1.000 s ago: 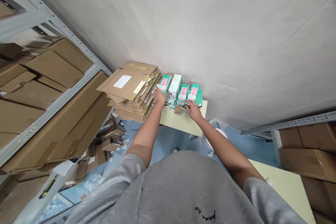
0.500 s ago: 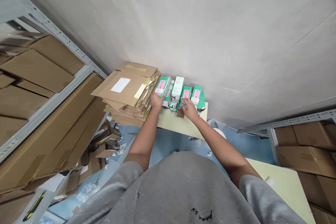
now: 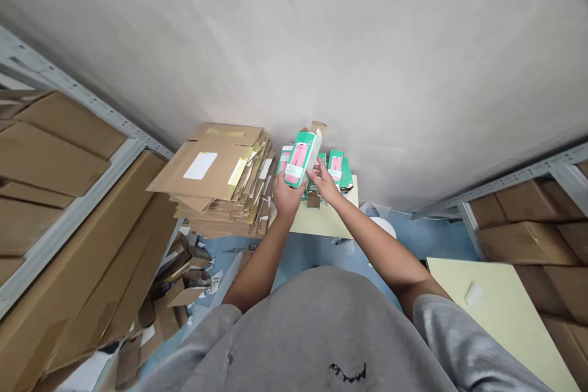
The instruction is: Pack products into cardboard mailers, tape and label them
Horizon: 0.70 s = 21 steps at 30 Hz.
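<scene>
A green-and-pink carton [image 3: 298, 159] with a white side is tilted up above the table, a brown flap standing out at its far end. My left hand [image 3: 287, 197] is closed around the near left part of this carton. On its right side, the fingers of my right hand [image 3: 324, 182] press against the white panel; their tips are partly hidden. Behind and beside my hands, more green-and-pink cartons [image 3: 337, 164] stand packed together on a pale yellow table [image 3: 316, 222].
Left of the cartons rises a stack of flattened cardboard boxes [image 3: 220, 162]. Metal shelves with brown boxes [image 3: 68, 141] flank me on both sides. Cardboard scraps [image 3: 184, 269] litter the blue floor. Another pale table [image 3: 500, 312] is at the lower right, and a grey wall [image 3: 321, 43] stands ahead.
My left hand has lifted a carton and moved right with it, tilting it over the others. My right hand has shifted left from the standing cartons to this carton's side.
</scene>
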Tool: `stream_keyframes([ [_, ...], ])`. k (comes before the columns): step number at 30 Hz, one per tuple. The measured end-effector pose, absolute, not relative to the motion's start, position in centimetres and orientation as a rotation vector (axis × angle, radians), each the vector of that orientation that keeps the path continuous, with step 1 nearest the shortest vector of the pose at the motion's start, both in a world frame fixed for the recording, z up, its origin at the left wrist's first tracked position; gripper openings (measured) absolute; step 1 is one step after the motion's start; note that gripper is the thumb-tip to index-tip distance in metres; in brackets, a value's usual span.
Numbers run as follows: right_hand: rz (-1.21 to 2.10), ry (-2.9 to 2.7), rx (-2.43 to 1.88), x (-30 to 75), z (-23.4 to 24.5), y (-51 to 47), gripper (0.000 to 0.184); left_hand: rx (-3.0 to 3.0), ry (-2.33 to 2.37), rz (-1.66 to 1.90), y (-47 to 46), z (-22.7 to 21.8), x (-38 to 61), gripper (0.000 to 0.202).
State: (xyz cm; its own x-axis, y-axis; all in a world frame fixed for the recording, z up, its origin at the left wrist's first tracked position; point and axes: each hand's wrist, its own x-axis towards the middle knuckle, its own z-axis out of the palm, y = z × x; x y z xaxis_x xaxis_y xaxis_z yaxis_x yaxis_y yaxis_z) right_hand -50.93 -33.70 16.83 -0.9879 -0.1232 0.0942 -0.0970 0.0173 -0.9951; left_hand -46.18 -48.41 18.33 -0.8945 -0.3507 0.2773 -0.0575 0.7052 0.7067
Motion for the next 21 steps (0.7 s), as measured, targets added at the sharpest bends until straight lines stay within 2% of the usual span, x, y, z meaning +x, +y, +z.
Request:
stream_keyframes([
  [3,-2.339,2.198,-0.072,-50.1,16.9,-31.7,0.098,0.161,-2.549,-1.074,-44.6,17.9,-45.5,0.062],
  [11,-2.506,2.355,0.67,-43.6,13.2,-19.2,0.103,-0.436,-2.667,-1.188,-32.8,15.5,-43.6,0.074],
  [18,-2.554,2.343,1.304,-31.8,11.1,-6.9,0.09,-1.021,-2.701,-1.354,-20.3,13.3,-36.4,0.083],
  [21,-2.619,2.255,1.506,-26.0,10.3,-2.5,0.091,-1.282,-2.708,-1.469,-15.5,11.8,-32.8,0.088],
])
